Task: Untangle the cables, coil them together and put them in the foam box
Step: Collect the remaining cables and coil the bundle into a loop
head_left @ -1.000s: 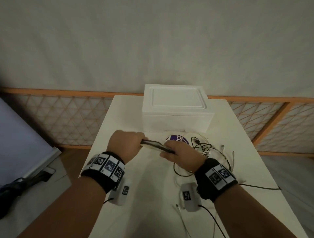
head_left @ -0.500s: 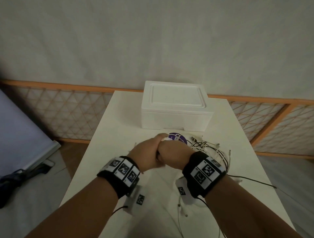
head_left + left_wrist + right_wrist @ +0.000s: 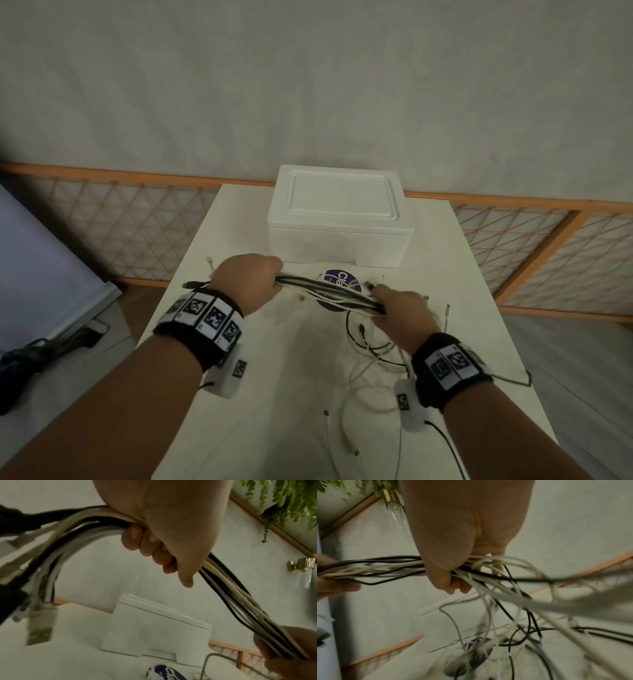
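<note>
A bundle of black and white cables stretches between both hands above the white table. My left hand grips one end in a fist; plug ends hang out behind it. My right hand holds the other end, with its fingers curled round the strands. Loose cable loops trail from the right hand down onto the table. The white foam box stands behind the hands at the table's far side with its lid on.
A round purple-labelled object lies on the table under the bundle. An orange lattice railing runs behind the table. A dark bag lies on the floor at left. Table edges are close on both sides.
The hands were pressed together half a second ago; they have now drawn apart, left hand going left, and the cable bundle is pulled out straight between them.
</note>
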